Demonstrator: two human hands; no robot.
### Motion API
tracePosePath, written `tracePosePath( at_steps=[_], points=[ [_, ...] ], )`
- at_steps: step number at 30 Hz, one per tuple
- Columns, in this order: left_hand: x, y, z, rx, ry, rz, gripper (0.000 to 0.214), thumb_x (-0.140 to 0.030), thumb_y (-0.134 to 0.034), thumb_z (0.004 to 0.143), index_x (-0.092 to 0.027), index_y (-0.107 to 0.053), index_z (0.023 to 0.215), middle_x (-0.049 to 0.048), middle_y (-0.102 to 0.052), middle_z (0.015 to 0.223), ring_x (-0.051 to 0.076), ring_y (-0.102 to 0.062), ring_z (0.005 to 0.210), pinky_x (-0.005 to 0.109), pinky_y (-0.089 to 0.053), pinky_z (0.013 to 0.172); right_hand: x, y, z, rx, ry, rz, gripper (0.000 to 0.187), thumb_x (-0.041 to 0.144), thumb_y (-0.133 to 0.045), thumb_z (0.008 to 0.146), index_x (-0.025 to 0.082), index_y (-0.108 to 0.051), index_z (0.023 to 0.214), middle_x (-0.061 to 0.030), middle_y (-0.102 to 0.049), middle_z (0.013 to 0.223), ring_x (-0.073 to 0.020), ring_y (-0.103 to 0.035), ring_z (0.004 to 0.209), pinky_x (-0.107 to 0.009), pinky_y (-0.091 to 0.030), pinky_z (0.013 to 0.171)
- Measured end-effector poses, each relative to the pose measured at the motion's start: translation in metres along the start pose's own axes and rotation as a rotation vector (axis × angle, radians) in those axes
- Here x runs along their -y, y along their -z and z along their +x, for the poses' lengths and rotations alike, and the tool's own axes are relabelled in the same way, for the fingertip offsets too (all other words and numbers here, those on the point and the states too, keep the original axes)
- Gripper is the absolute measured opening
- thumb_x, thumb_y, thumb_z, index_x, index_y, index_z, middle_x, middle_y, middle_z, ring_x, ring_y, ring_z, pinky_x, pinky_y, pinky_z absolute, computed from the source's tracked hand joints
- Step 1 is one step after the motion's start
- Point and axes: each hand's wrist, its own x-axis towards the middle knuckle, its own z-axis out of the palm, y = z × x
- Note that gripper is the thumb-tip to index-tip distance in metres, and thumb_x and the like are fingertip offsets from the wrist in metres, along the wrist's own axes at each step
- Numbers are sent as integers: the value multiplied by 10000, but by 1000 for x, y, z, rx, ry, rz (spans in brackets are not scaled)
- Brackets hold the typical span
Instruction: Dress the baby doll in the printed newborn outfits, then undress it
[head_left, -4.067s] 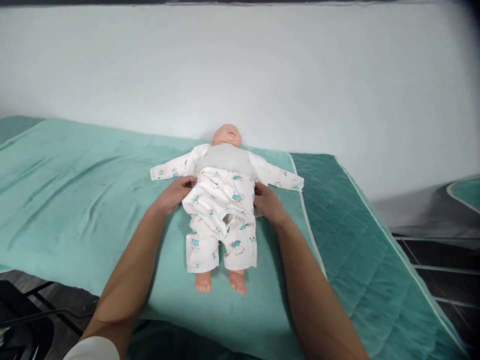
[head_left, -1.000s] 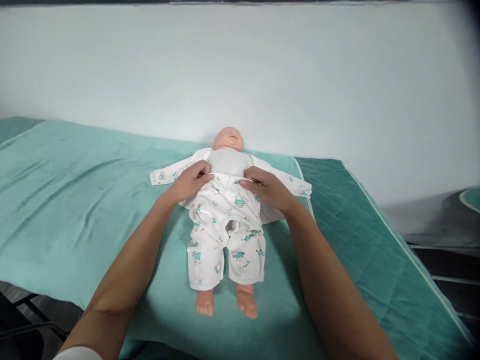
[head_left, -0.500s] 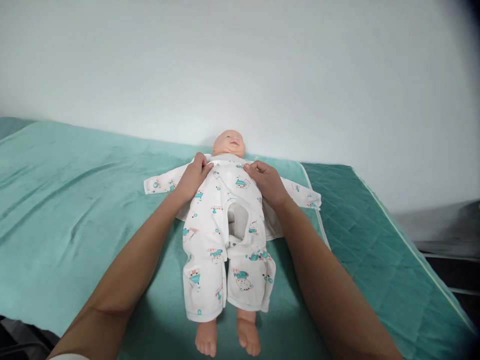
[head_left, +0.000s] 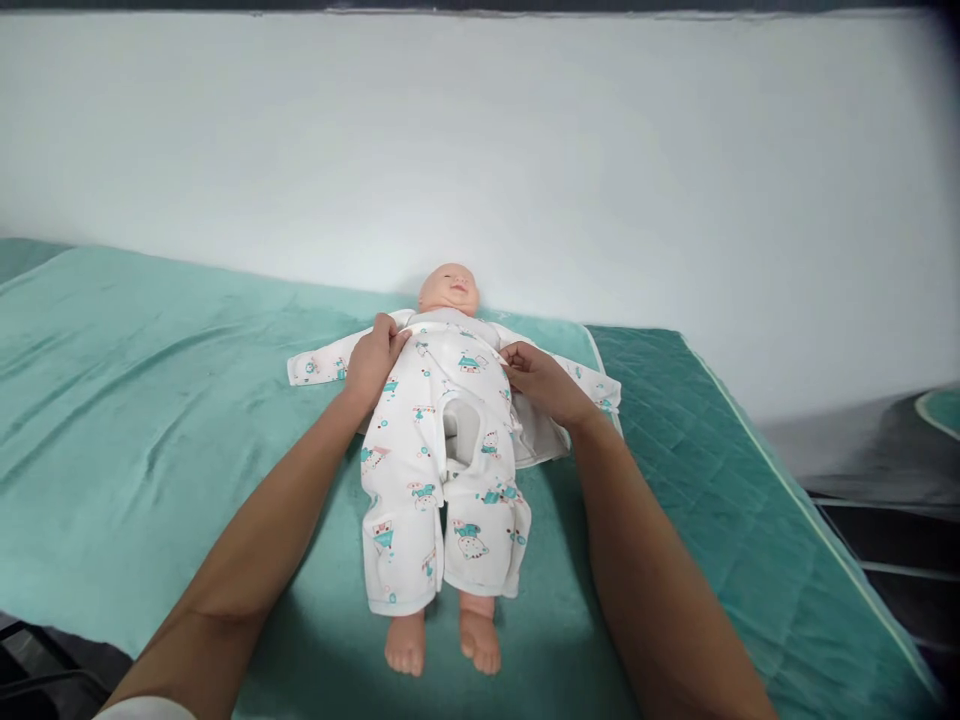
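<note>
A baby doll [head_left: 448, 290] lies on its back, head toward the wall and bare feet toward me. White patterned baby pants [head_left: 405, 480] with an open crotch cover its legs and reach up over its chest. Under them spreads a white baby shirt [head_left: 541, 430], its sleeves stretched out to both sides. My left hand [head_left: 375, 362] is closed on the upper edge of the pants at the chest's left side. At the right side, my right hand [head_left: 544, 382] pinches fabric near the pants' edge; whether it holds pants or shirt is partly hidden by the fingers.
A light green blanket [head_left: 150, 450] lies under the doll, over a darker quilted cover [head_left: 720, 500] on the right. Behind the bed rises a white wall [head_left: 480, 150]. Dark bars [head_left: 885, 540] show past the right edge, and dark frame parts [head_left: 45, 670] at lower left.
My right hand has shifted slightly down and outward from the pants' top edge to their side. My left hand keeps its hold. The view has tilted up a little.
</note>
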Motion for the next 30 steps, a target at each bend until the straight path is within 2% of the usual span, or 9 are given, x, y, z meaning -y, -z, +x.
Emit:
tracePosePath(
  at_steps=[6,8,10,14,17,19,25,30],
  points=[
    [9,2,-7,42,-39,47,140,-382,-543,944,-266,-477,903,-12,-520,653,224,-526,653,314,-365,680,2,-26,-3,-357,60,-273,187,436,-557,876,251,-538,862,-23,-635,828,-211,-558,771,-346,-427,740],
    [10,3,-9,34,-20,46,134,-370,-557,936,-264,-488,891,-7,-542,659,222,-530,658,318,-372,692,1,-32,-3,-434,66,-329,202,451,-518,908,255,-523,860,-31,-625,796,-229,-553,771,-353,-413,739],
    [10,4,-10,26,3,46,132,-363,-566,930,-261,-499,882,0,-564,675,224,-539,673,324,-379,705,2,-35,-3,-449,38,-366,214,462,-512,916,260,-521,846,-28,-604,747,-237,-541,745,-350,-397,723],
    [9,7,-10,53,22,31,108,-344,-561,920,-248,-529,882,25,-624,745,234,-569,735,343,-397,729,4,-29,-6,-379,-62,-381,179,409,-538,893,263,-551,789,-25,-612,688,-233,-527,694,-345,-384,698],
    [11,12,-10,126,27,-39,89,-317,-555,904,-232,-573,883,44,-686,839,233,-606,808,356,-426,764,4,-20,-7,-287,-107,-320,65,293,-561,817,249,-603,793,-31,-687,751,-223,-576,733,-336,-411,705],
    [12,18,-11,191,36,-91,89,-303,-556,883,-226,-600,882,45,-706,869,224,-621,825,348,-446,756,2,-15,-7,-200,-112,-273,93,237,-550,757,237,-630,804,-26,-714,782,-213,-600,747,-328,-433,705],
    [9,33,-12,401,149,-331,124,-305,-613,809,-214,-618,893,31,-684,761,172,-591,640,289,-444,569,-2,-10,-6,-29,-78,-97,153,226,-556,658,224,-644,783,-17,-719,758,-204,-607,728,-301,-453,624],
    [-2,40,-17,451,212,-350,89,-282,-627,777,-208,-647,822,50,-676,743,192,-607,633,325,-481,579,-1,-16,-6,12,-133,62,148,194,-559,623,221,-649,738,-22,-718,710,-194,-592,644,-299,-439,565]
  ],
)
